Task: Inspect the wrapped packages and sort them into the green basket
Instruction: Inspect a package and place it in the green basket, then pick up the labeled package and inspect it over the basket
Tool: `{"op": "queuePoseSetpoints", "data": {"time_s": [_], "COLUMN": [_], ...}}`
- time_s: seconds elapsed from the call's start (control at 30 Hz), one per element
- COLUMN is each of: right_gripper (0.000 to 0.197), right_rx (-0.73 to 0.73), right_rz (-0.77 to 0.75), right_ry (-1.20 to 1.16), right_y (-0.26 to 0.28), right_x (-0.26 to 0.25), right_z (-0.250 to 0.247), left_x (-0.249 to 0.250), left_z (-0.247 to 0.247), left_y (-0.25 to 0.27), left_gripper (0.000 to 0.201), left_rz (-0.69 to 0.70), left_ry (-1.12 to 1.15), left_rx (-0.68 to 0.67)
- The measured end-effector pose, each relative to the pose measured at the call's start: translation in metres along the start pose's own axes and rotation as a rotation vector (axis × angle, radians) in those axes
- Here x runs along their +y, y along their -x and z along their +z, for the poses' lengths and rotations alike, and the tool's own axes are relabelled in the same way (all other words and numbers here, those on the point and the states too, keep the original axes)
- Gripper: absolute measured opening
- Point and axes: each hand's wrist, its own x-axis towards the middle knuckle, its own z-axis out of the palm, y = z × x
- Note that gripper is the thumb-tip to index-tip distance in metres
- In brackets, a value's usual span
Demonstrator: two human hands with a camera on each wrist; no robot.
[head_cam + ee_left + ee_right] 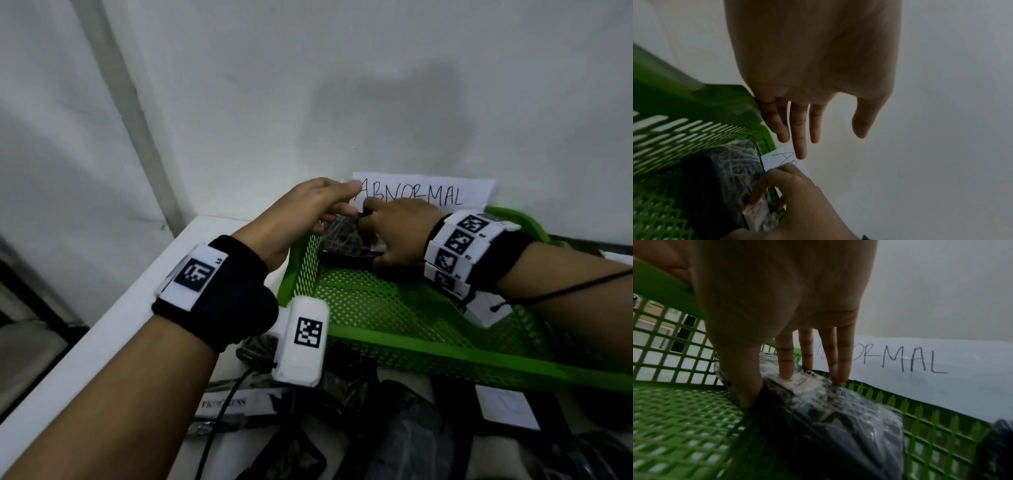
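Observation:
A green mesh basket stands on the white table against the wall. In its far left corner a black package in clear wrap leans on the basket's wall. My right hand holds this package, thumb on its near edge and fingertips on its top edge, by a white label. From the left wrist view the package is pinched by the right hand. My left hand hovers over the basket's corner rim with fingers straight, holding nothing.
A paper sign reading "ABNORMAL" leans on the wall behind the basket. Several more black wrapped packages lie on the table in front of it, with a "PROGRESS" strip and a white card. The table edge runs at left.

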Motion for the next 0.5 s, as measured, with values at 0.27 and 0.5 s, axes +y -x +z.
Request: {"op": "queuePoseSetpoints", "data": {"time_s": [0.27, 0.5], "right_gripper": [0.052, 0.038], "right_rx": [0.051, 0.056], "right_rz": [0.068, 0.043], "right_ry": [-0.144, -0.276], "right_y": [0.010, 0.022], "right_x": [-0.006, -0.012], "right_z": [0.006, -0.020], "left_x": [0.016, 0.027], "left_z": [0.008, -0.006], "left_y": [0.022, 0.058], "left_gripper": [0.025, 0.026], "left_rz": [0.073, 0.096], "left_ry": [-0.025, -0.067], "left_rx": [0.080, 0.126]}}
